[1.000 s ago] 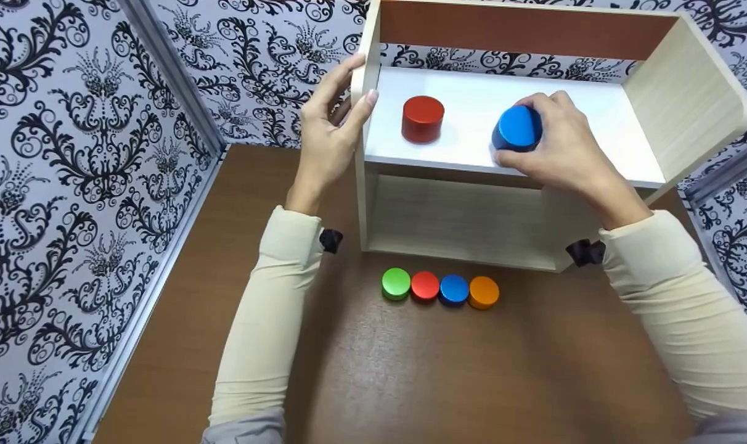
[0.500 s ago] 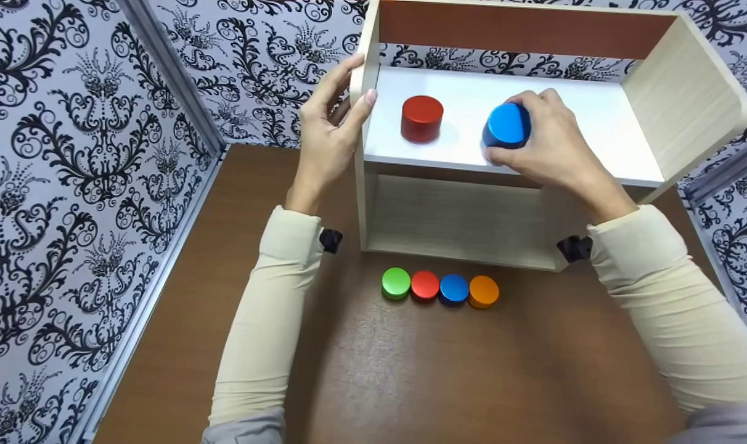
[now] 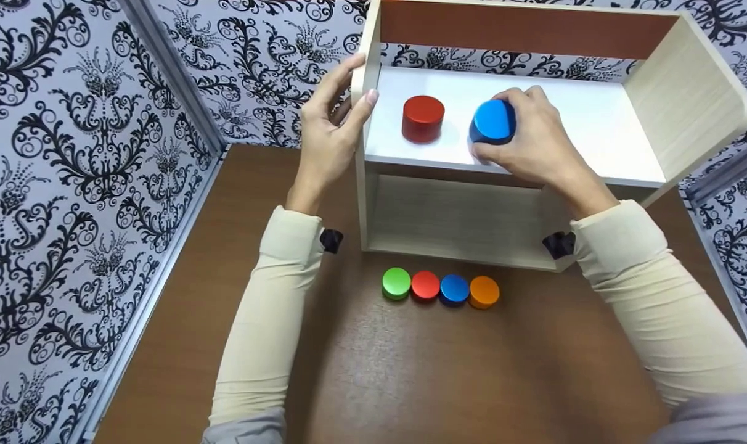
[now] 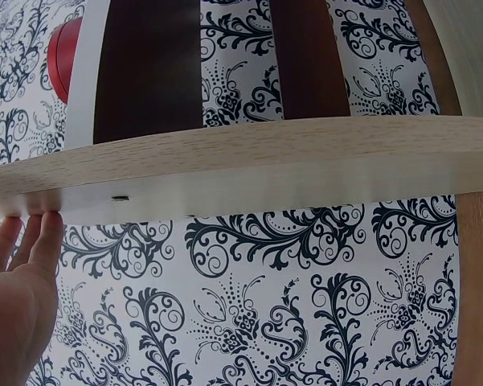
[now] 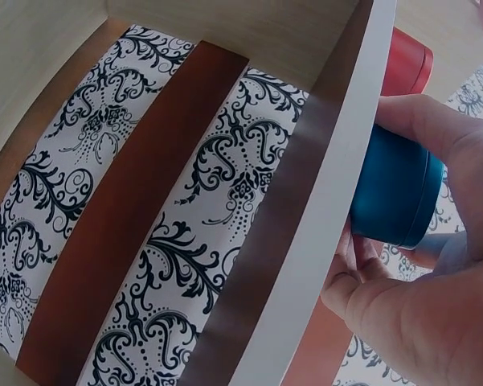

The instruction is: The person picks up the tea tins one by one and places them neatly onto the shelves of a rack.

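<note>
My right hand (image 3: 537, 139) grips a blue lidded round canister (image 3: 490, 122) on the white upper shelf (image 3: 586, 132), fingers and thumb around its sides. In the right wrist view the canister (image 5: 395, 189) sits upright at the shelf's front edge, part of it behind the hand. A red canister (image 3: 423, 119) of similar size stands to its left, apart from it. My left hand (image 3: 331, 123) holds the front edge of the light wooden unit's left side panel (image 3: 366, 55), thumb at the front. In the left wrist view its fingertips (image 4: 50, 225) touch the panel's outer face.
On the brown table (image 3: 410, 370), before the unit, a row of small discs runs left to right: green (image 3: 396, 283), red (image 3: 425, 286), blue (image 3: 454, 290) and orange (image 3: 484, 292). Below the shelf is a lower compartment (image 3: 460, 216). Patterned walls stand behind and beside.
My right hand has moved left along the shelf with the blue canister, closer to the red canister. The left hand stays on the side panel.
</note>
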### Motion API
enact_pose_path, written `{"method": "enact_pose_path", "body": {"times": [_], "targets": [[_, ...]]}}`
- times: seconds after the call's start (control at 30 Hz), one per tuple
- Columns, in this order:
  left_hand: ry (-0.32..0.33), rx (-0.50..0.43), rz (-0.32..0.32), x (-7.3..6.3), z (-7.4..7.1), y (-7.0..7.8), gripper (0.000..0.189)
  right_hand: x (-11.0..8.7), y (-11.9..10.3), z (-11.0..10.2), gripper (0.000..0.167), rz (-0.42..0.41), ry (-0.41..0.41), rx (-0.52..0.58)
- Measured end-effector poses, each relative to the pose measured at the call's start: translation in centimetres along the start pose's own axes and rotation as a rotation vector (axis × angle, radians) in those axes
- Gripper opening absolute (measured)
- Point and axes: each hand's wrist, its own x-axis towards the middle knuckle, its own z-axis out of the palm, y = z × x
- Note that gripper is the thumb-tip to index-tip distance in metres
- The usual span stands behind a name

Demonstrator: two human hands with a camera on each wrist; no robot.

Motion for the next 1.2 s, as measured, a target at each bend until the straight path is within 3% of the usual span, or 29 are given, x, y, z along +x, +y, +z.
{"method": "enact_pose_path", "body": {"times": [0.7,1.2], "targets": [[0.001,0.021,0.001,0.0,0.0,-0.1,0.044,0.9,-1.0,1.0,0.071,-0.005,-0.012,0.016],[-0.008,0.022,0.027,0.0,-0.1,-0.3,0.044,1.4,-1.3,1.1,0.076,0.046,-0.05,0.022]]}}
